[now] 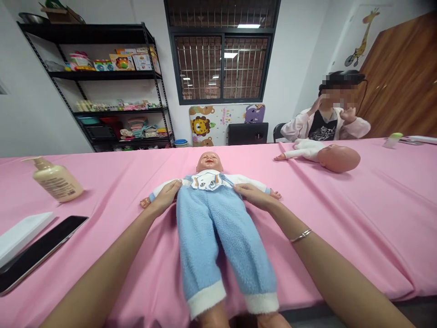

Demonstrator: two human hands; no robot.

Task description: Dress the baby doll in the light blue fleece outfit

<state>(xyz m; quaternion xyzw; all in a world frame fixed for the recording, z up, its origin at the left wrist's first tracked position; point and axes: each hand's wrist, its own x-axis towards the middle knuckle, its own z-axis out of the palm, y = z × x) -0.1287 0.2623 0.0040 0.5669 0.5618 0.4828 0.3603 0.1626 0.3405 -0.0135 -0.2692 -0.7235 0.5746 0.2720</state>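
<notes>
A baby doll point(209, 162) lies on its back in front of me, head pointing away. It wears a white top with blue cuffs and fluffy blue overalls point(201, 214) with white leg hems. A cartoon animal face point(209, 182) decorates the bib at the doll's chest. My left hand point(168, 195) is closed on the overalls' upper edge at one side of the chest. On the opposite side, my right hand point(251, 194) pinches the upper edge near a blue strap. Some fingertips of both hands are hidden.
Pink cloth point(126, 228) covers the table. To the left are a pump bottle point(58, 180), a phone point(41, 250) and a white box point(25, 234). Another doll point(337, 157) lies at the right, before a seated person point(324, 120). A black shelf point(102, 75) stands behind.
</notes>
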